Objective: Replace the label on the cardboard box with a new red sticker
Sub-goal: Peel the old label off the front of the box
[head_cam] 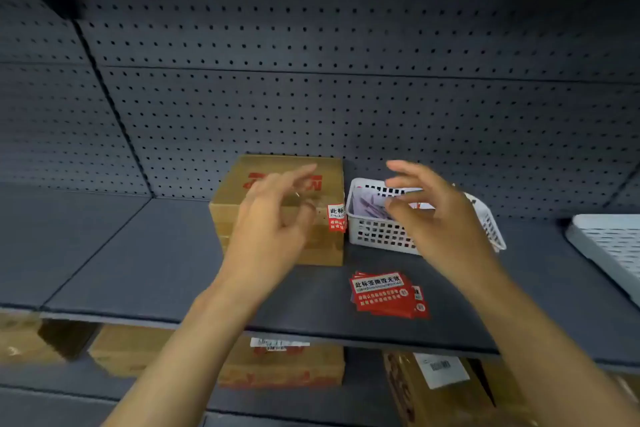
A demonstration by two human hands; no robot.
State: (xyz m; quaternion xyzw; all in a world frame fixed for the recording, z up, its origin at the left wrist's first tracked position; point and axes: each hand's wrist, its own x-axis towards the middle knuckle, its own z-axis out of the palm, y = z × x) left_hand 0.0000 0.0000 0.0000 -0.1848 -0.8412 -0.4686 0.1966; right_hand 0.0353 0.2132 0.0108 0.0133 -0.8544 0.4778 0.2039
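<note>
a person's two bare hands hover over a dark grey shelf (145, 270). the left hand (273, 218) is in front of a small cardboard box (277, 170), fingers loosely spread, holding nothing that can be made out. the right hand (440, 215) is wide open above a white plastic basket (377, 232) just right of the box. a red and white label (336, 217) sits on the box's near right corner. a small stack of new red stickers (386, 293) lies on the shelf, nearer than the basket. the step looks like peeling the old label: best to steady the box with one hand and lift a label corner slowly. behind is grey pegboard (311, 45); more boxes (277, 367) sit on the shelf below.
</note>
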